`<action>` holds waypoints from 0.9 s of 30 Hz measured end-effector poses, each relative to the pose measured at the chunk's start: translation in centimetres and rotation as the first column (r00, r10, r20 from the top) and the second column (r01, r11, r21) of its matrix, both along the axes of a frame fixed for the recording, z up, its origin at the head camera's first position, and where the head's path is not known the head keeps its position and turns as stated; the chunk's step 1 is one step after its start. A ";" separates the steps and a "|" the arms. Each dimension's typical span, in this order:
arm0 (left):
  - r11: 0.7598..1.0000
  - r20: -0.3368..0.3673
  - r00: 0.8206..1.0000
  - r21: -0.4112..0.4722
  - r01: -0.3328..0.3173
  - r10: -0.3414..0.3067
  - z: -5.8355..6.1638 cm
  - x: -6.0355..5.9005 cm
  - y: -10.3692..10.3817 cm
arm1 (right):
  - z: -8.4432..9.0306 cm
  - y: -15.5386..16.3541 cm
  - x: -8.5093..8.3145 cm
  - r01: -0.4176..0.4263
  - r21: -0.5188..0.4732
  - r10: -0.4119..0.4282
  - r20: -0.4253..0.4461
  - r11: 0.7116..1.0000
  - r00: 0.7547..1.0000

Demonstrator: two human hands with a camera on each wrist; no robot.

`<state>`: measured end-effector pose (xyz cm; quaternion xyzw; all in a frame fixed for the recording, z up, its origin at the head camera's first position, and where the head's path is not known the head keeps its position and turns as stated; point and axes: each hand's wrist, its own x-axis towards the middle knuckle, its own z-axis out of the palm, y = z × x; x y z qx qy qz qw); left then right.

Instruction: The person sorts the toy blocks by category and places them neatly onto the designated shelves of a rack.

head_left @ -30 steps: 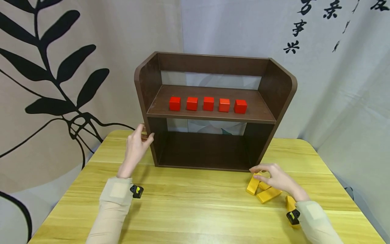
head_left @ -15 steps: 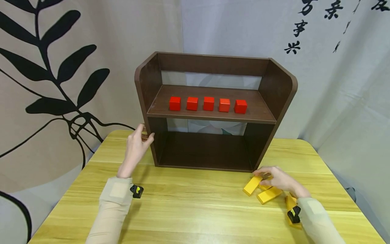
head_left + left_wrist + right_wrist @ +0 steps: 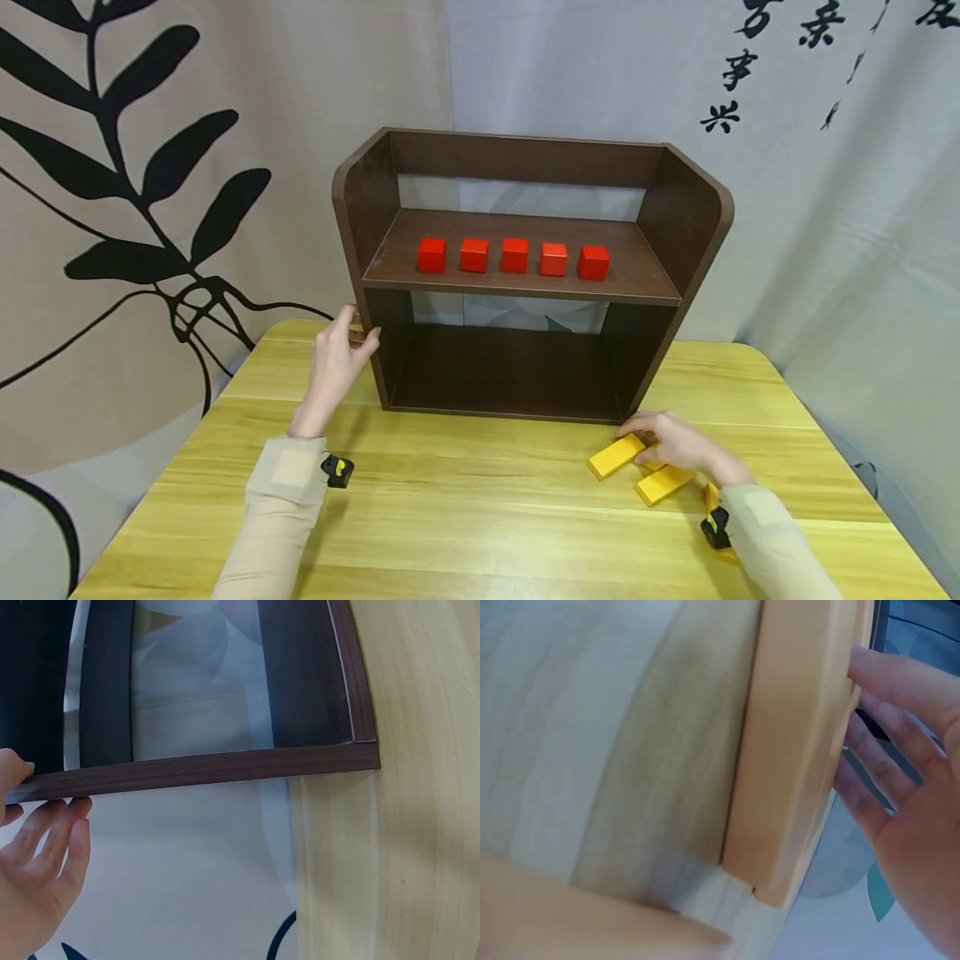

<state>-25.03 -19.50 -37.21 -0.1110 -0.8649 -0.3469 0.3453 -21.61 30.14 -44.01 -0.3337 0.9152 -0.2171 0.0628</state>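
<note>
The left hand (image 3: 335, 360) rests with relaxed fingers and thumb against the left side panel of the dark brown wooden two-tier shelf unit (image 3: 525, 171), which stands at the far middle of the yellow wooden desk (image 3: 465, 500). The right hand (image 3: 678, 442) grasps a flat yellow wooden block (image 3: 615, 457) lying on the desk near the shelf's right front corner, beside a second yellow wooden block (image 3: 663, 484). Five red wooden cubes (image 3: 513, 255) sit in a row on the upper shelf. Black Chinese characters (image 3: 731, 71) mark the grey curtain behind, far right.
</note>
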 end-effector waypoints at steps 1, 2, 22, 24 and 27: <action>1.000 0.000 1.000 0.000 0.001 -0.001 0.0 0.0 0.0 | 0.0 -0.1 0.0 -0.003 0.003 0.003 0.002 1.000 1.000; 1.000 0.000 1.000 0.001 0.001 -0.001 0.0 0.0 0.0 | 0.0 -0.1 -0.1 -0.001 0.006 0.001 0.006 1.000 1.000; 1.000 0.007 1.000 0.007 0.013 -0.013 0.0 0.0 0.0 | -0.4 -0.2 0.0 0.003 -0.001 -0.003 -0.018 1.000 1.000; 1.000 0.009 1.000 0.009 0.014 -0.014 0.1 0.0 0.0 | -0.5 -0.2 0.0 -0.001 -0.005 0.001 -0.028 1.000 1.000; 1.000 0.016 1.000 0.013 0.013 -0.014 0.1 0.0 0.0 | -0.5 -0.3 0.1 -0.006 -0.027 0.005 -0.050 1.000 0.999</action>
